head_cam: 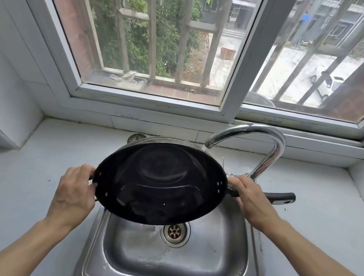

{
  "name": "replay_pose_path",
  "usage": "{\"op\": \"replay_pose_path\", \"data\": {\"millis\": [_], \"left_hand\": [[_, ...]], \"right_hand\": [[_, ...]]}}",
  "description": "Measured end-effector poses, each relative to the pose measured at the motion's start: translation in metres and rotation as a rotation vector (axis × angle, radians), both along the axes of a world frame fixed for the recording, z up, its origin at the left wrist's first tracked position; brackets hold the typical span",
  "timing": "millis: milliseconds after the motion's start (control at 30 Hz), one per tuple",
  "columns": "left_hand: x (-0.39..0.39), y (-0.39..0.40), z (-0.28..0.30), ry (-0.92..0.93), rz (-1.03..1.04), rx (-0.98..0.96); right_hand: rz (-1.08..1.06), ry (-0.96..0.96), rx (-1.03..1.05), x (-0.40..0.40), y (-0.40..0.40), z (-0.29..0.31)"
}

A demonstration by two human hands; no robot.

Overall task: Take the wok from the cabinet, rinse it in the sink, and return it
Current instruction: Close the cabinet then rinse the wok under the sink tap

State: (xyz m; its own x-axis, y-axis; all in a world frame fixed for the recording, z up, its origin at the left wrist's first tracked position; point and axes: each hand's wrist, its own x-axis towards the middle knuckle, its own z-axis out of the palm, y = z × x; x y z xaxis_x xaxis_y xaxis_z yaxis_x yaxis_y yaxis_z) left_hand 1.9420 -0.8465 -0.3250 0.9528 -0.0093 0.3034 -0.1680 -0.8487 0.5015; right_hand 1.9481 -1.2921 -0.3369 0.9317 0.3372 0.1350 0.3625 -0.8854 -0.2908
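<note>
- The left hand [73, 195] grips the small side handle at the wok's left rim, fingers curled round it
- The black wok [159, 183] hangs over the steel sink [175, 261], tilted so its inside faces the person, with its far rim under the tap [258, 145]
- The drain [174, 231] shows just below the wok's near edge
- The right hand [249, 199] clasps the long black handle [281, 197] close to the pan

We see bright daylight from the window [157, 34] at 12 o'clock; sharp focus, edges bowed, glare on the tap [268, 139].
</note>
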Motion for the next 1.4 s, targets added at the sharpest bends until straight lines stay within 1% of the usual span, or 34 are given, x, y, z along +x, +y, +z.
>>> {"op": "replay_pose_path", "data": {"millis": [167,300,533,700,833,933,1067,1233,1300,1400], "left_hand": [[-0.016,0.005,-0.001,0.048,0.059,-0.033],[-0.021,0.006,-0.001,0.058,0.08,-0.024],[-0.024,0.004,0.001,0.068,0.08,-0.016],[-0.023,-0.002,0.003,0.115,0.032,-0.028],[-0.017,-0.006,0.005,0.186,-0.021,-0.036],[-0.008,-0.009,0.006,0.243,-0.038,0.001],[0.01,-0.016,0.014,0.302,-0.074,0.034],[0.038,-0.023,0.028,0.306,-0.104,0.097],[0.047,-0.023,0.033,0.322,-0.113,0.1],[0.056,-0.021,0.036,0.348,-0.122,0.094]], "right_hand": [[0.048,-0.009,-0.06,0.015,0.005,0.01],[0.072,-0.009,-0.094,0.023,0.005,0.01],[0.079,0.02,-0.091,0.012,0.002,0.009],[0.05,0.059,-0.085,-0.008,-0.006,-0.005],[0.014,0.076,-0.09,-0.027,-0.01,-0.004],[-0.015,0.084,-0.092,-0.037,-0.013,-0.002],[-0.002,0.09,-0.156,-0.04,-0.021,-0.007],[0.022,0.097,-0.178,-0.036,-0.03,0.002],[0.019,0.153,-0.162,-0.035,-0.032,0.012],[0.01,0.317,-0.119,-0.036,-0.032,0.031]]}}
